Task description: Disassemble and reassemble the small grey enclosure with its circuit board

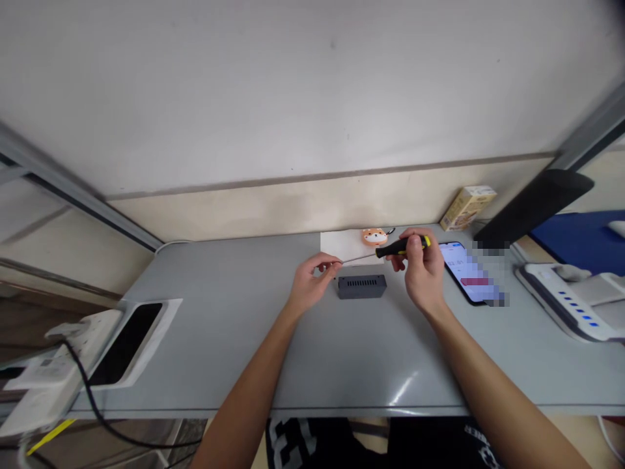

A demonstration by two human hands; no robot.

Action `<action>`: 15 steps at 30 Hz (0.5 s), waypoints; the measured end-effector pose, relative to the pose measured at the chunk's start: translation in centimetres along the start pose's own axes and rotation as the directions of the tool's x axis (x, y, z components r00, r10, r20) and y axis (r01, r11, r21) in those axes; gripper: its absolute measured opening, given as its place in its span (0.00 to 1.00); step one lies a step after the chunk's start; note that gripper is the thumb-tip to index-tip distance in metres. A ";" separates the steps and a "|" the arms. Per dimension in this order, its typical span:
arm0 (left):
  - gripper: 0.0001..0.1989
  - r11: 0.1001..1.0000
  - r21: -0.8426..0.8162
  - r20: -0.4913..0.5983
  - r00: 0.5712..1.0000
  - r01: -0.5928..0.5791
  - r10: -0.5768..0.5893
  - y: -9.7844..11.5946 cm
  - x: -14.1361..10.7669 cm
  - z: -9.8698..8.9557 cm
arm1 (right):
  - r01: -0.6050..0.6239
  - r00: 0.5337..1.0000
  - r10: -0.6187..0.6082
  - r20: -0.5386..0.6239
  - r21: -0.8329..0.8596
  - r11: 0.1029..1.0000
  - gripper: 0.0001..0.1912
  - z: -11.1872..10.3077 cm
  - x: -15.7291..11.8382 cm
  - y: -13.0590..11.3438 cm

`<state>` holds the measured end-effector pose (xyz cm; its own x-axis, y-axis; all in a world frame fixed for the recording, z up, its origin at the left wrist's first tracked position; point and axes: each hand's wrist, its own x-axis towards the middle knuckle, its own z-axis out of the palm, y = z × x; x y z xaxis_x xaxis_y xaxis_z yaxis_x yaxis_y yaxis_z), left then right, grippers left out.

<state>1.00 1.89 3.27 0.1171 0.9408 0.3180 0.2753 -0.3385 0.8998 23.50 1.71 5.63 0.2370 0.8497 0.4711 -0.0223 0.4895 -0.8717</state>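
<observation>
My right hand (424, 270) is closed around the black and yellow handle of a screwdriver (398, 247), held level above the desk with its shaft pointing left. At the shaft's tip, the fingers of my left hand (312, 277) are pinched together; whether a small part sits between them is too fine to make out. Just below the shaft, a dark grey box with a row of slots (362, 287) lies on the desk, touched by neither hand. Behind the screwdriver, a white sheet of paper (339, 244) carries an orange animal-face case (374, 236).
Right of my right hand lies a lit phone (463, 270), near a small carton (467, 207), a black cylinder (532, 208) and a white power strip (571, 299). A dark-screened phone (127, 345) and another white power strip (92, 332) with cables are at the left edge.
</observation>
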 end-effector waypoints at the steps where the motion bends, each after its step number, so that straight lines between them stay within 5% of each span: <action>1: 0.09 1.000 0.000 -0.007 1.000 -0.007 0.007 0.0 0.0 0.0 | -0.001 1.000 0.001 0.003 -0.002 1.000 0.14 0.0 0.0 0.0; 15: 0.09 0.999 0.000 0.037 0.999 -0.040 0.040 0.0 0.0 0.1 | 0.045 0.999 -0.045 -0.008 -0.011 0.999 0.13 -0.2 0.1 -0.2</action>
<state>1.06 1.86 3.26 0.1635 0.9252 0.3425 0.2703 -0.3759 0.8863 23.72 1.61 5.83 0.2452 0.8252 0.5089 -0.0006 0.5250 -0.8511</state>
